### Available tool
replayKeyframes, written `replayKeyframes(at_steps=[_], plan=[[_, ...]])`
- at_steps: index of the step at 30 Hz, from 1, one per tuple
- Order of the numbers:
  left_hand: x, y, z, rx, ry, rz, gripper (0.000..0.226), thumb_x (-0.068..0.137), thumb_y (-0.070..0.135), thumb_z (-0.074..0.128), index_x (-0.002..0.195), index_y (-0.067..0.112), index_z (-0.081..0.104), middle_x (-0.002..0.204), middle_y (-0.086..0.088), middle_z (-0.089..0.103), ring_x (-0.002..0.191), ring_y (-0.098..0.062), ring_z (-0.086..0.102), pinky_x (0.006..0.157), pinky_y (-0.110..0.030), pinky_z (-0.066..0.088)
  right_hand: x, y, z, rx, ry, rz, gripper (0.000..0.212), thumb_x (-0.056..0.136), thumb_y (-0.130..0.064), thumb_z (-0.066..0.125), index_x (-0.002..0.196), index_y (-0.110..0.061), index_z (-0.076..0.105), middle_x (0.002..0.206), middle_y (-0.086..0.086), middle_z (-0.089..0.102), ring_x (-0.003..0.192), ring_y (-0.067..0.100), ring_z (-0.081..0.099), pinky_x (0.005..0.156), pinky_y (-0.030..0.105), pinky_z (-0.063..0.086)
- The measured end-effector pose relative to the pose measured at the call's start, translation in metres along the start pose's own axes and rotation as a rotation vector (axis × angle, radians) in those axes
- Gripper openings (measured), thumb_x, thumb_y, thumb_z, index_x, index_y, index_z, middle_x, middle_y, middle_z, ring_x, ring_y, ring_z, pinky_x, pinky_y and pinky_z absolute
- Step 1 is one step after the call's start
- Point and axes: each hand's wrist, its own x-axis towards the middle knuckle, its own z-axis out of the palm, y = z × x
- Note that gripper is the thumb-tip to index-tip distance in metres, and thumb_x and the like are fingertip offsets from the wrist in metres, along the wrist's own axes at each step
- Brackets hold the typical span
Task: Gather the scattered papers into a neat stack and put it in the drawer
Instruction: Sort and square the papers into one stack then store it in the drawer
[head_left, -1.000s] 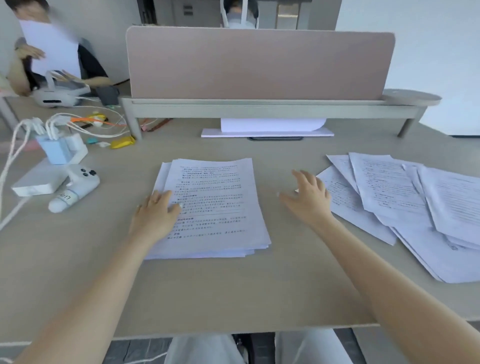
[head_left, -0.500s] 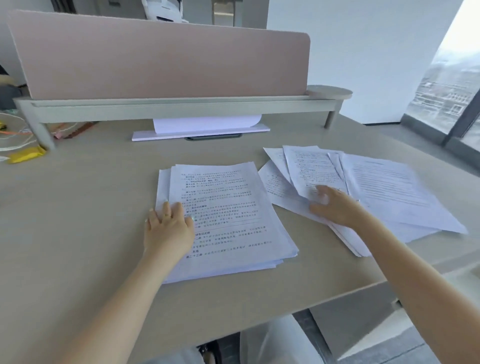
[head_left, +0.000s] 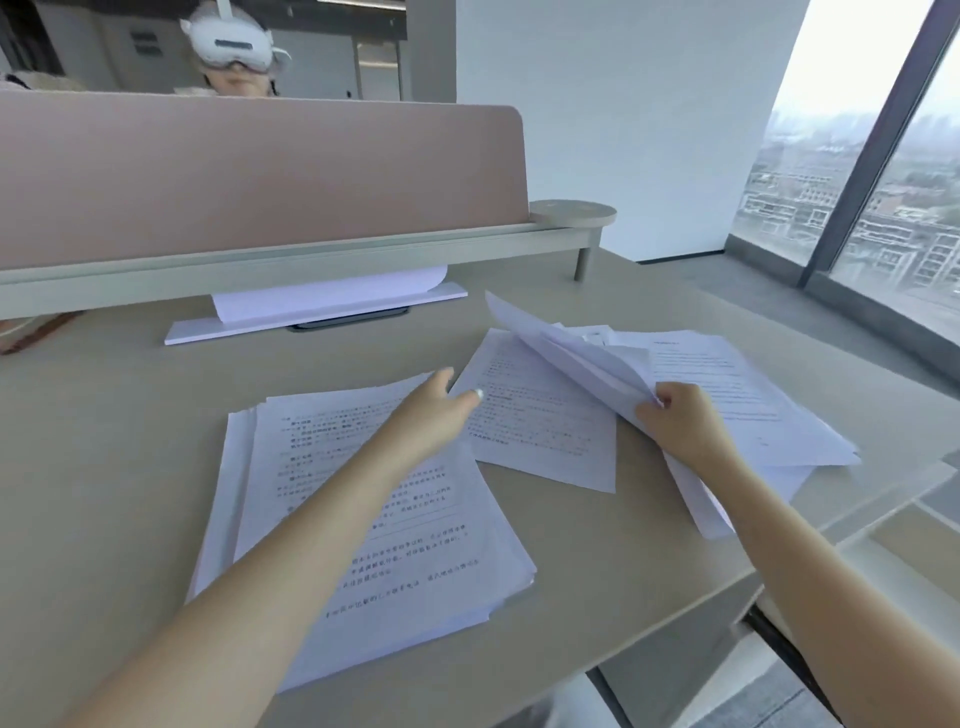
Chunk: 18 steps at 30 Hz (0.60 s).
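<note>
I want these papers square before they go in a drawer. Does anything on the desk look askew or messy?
Yes. The stack by the left hand is fanned, edges stepped. One loose sheet lies skewed beside it. The right hand grips lifted sheets that bend, above a splayed pile near the desk's right edge.

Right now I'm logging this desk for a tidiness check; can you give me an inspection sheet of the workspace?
Surface: beige desk, mostly bare on the left.
Job's things: gathered stack in the centre; loose sheets fanned at right; no drawer seen.
Clutter: white stand holding paper under the divider shelf.
Grippers: left hand open, reaching over a single sheet; right hand pinching lifted sheets.
Cables: nothing seen.
Surroundings: pink divider, headset wearer behind, window at right.
</note>
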Motion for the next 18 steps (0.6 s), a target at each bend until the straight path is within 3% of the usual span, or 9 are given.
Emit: replayKeyframes(at_steps=[4, 6, 8, 12, 13, 15, 16, 17, 18], plan=[[0.056, 0.017, 0.025, 0.399, -0.098, -0.015, 0.066, 0.095, 0.047, 0.035, 0.150, 0.015, 0.017, 0.159, -0.008, 0.015, 0.146, -0.029, 0.014, 0.114, -0.044, 0.019, 0.010, 0.012, -0.011, 0.071, 0.024, 0.055, 0.040, 0.077, -0.005, 0.049, 0.060, -0.021, 0.017, 0.058, -0.001, 0.018, 0.057, 0.016, 0.016, 0.055, 0.031, 0.009], [0.081, 0.017, 0.039, 0.627, -0.182, -0.084, 0.069, 0.093, 0.053, 0.029, 0.151, 0.018, 0.012, 0.160, -0.008, 0.005, 0.147, -0.032, -0.002, 0.115, -0.052, 0.005, 0.019, 0.011, -0.011, 0.161, 0.015, 0.085, 0.037, 0.078, -0.005, 0.049, 0.060, -0.020, 0.020, 0.058, 0.001, 0.020, 0.056, 0.016, 0.017, 0.055, 0.030, 0.010], [0.097, 0.016, 0.055, 0.692, -0.241, -0.130, 0.072, 0.091, 0.057, 0.025, 0.151, 0.022, 0.005, 0.161, -0.005, -0.003, 0.147, -0.032, -0.005, 0.115, -0.052, 0.003, 0.029, 0.003, -0.007, 0.276, -0.008, 0.135, 0.031, 0.080, -0.006, 0.049, 0.063, -0.017, 0.026, 0.059, 0.003, 0.024, 0.056, 0.017, 0.020, 0.054, 0.029, 0.013], [0.110, 0.027, 0.083, 0.358, -0.213, -0.087, 0.061, 0.096, 0.044, 0.022, 0.151, 0.023, 0.003, 0.161, -0.002, 0.002, 0.147, -0.026, 0.006, 0.117, -0.040, 0.017, 0.037, -0.021, 0.002, 0.439, -0.215, 0.169, 0.018, 0.087, -0.030, 0.057, 0.078, -0.016, 0.051, 0.065, 0.000, 0.047, 0.060, 0.016, 0.044, 0.048, 0.022, 0.033], [0.114, 0.030, 0.085, 0.200, -0.174, -0.082, 0.058, 0.097, 0.039, 0.024, 0.150, 0.023, 0.009, 0.160, -0.002, 0.010, 0.145, -0.026, 0.014, 0.116, -0.040, 0.020, 0.038, -0.024, 0.003, 0.504, -0.303, 0.194, 0.023, 0.087, -0.041, 0.057, 0.089, -0.019, 0.058, 0.077, -0.002, 0.058, 0.070, 0.015, 0.057, 0.049, 0.022, 0.045], [0.121, 0.033, 0.079, -0.112, -0.082, -0.095, 0.045, 0.097, 0.029, 0.029, 0.141, 0.020, 0.034, 0.150, -0.002, 0.033, 0.135, -0.025, 0.034, 0.109, -0.036, 0.029, 0.045, -0.020, 0.000, 0.538, -0.362, 0.199, 0.036, 0.086, -0.052, 0.053, 0.105, -0.022, 0.060, 0.105, -0.001, 0.066, 0.093, 0.016, 0.064, 0.065, 0.033, 0.058], [0.126, 0.031, 0.075, -0.228, -0.034, -0.124, 0.032, 0.097, 0.024, 0.030, 0.122, 0.020, 0.050, 0.134, -0.004, 0.046, 0.122, -0.024, 0.044, 0.099, -0.032, 0.034, 0.051, -0.011, -0.004, 0.489, -0.303, 0.162, 0.037, 0.087, -0.051, 0.052, 0.103, -0.019, 0.061, 0.111, 0.006, 0.067, 0.095, 0.020, 0.065, 0.075, 0.039, 0.057], [0.130, 0.029, 0.070, -0.301, 0.015, -0.139, 0.022, 0.097, 0.020, 0.031, 0.093, 0.023, 0.053, 0.109, -0.004, 0.053, 0.105, -0.022, 0.047, 0.086, -0.030, 0.033, 0.057, 0.001, -0.010, 0.424, -0.195, 0.121, 0.036, 0.088, -0.048, 0.053, 0.100, -0.015, 0.063, 0.113, 0.013, 0.066, 0.093, 0.024, 0.065, 0.081, 0.041, 0.054], [0.133, 0.026, 0.067, -0.309, 0.070, -0.139, 0.027, 0.097, 0.020, 0.031, 0.074, 0.026, 0.043, 0.088, 0.001, 0.050, 0.090, -0.020, 0.045, 0.076, -0.029, 0.031, 0.064, 0.016, -0.018, 0.353, -0.067, 0.089, 0.035, 0.088, -0.044, 0.055, 0.098, -0.011, 0.064, 0.114, 0.017, 0.066, 0.088, 0.027, 0.065, 0.081, 0.039, 0.053]])
